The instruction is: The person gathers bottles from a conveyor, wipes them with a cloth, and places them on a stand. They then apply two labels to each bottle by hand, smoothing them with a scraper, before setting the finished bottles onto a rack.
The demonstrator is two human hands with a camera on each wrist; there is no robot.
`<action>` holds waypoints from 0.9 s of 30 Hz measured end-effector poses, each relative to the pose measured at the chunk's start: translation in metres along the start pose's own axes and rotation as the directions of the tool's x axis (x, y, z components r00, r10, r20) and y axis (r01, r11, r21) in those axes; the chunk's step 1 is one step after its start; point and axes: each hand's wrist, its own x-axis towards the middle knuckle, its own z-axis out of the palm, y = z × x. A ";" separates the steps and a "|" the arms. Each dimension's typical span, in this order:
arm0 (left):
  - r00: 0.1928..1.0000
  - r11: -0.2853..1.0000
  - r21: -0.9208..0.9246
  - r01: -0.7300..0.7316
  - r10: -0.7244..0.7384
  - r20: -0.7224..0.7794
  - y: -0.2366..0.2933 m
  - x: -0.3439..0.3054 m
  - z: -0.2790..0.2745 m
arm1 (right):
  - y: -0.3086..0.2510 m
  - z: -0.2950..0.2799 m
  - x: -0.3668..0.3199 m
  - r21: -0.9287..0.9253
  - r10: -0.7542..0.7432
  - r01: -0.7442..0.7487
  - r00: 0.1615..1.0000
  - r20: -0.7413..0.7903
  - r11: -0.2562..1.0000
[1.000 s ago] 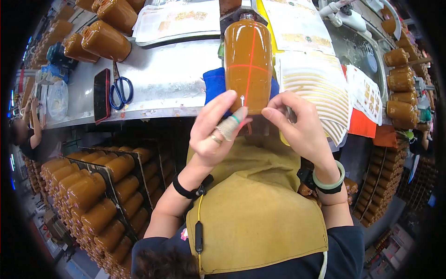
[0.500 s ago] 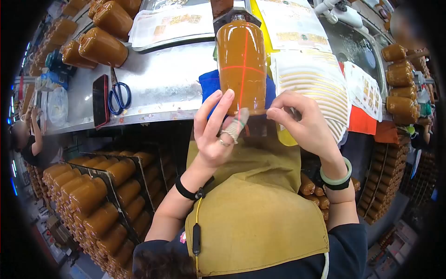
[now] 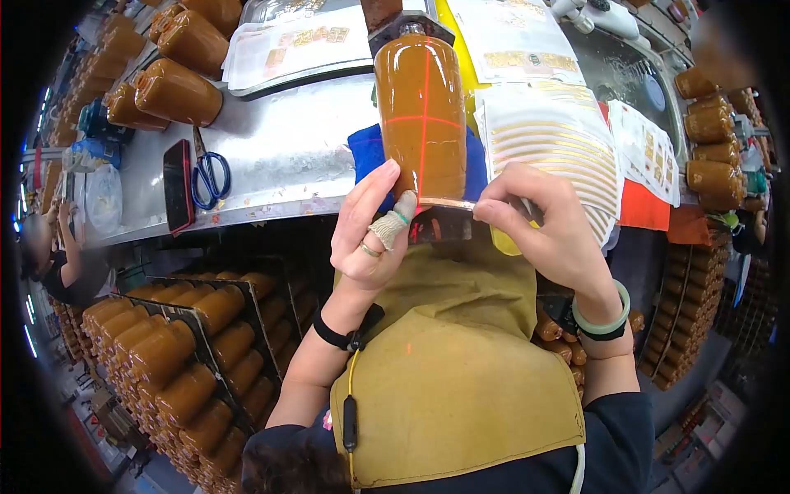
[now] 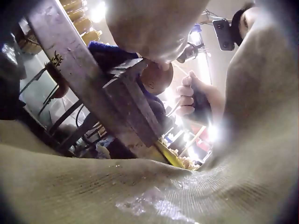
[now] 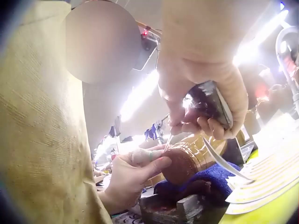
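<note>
A glossy brown bottle (image 3: 440, 156) lies on its side, base toward me, with red light lines crossing it. My right hand (image 3: 547, 210) pinches one end of a thin pale strip (image 3: 448, 202), which runs along the bottle's base edge. In the right wrist view a dark shiny object (image 5: 208, 102) also sits within the curled right fingers. My left hand (image 3: 366, 230) is at the base's left side, its fingers fairly straight along the bottle. A fabric-covered fingertip (image 3: 406, 202) touches the base corner by the strip's other end. Below the bottle is a blue cloth (image 3: 368, 152).
Sheets with gold strips (image 3: 551, 136) lie right of the bottle, over yellow and red sheets. Left on the metal bench are blue-handled scissors (image 3: 211, 177), a phone (image 3: 178, 185) and more brown bottles (image 3: 181, 90). Racks of bottles (image 3: 152, 346) stand below. Other people are at the sides.
My left hand has slid left along the base edge, its covered fingertip now at the left corner. The strip shows plainly along the base. My right hand keeps pinching at the right side.
</note>
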 end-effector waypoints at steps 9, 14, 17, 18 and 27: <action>0.993 0.992 -0.085 0.089 -0.095 -0.067 -0.006 -0.010 0.008 | 0.020 0.002 0.008 -0.048 -0.024 0.024 1.000 -0.003 0.999; 0.999 0.997 0.063 0.036 -0.037 0.011 0.001 -0.007 -0.002 | 0.033 0.012 0.009 -0.048 -0.085 0.082 0.995 -0.061 0.995; 1.000 0.986 0.163 -0.027 0.028 0.001 0.006 -0.002 0.002 | 0.036 0.013 0.009 -0.037 -0.079 0.076 0.995 -0.066 0.996; 1.000 0.986 0.161 -0.029 0.029 0.002 0.009 0.000 0.003 | 0.036 0.013 0.009 -0.033 -0.077 0.075 0.995 -0.066 0.997; 0.999 0.999 0.038 -0.036 0.036 0.005 0.001 0.005 0.004 | 0.024 0.014 0.014 -0.041 -0.071 0.070 0.997 -0.036 0.997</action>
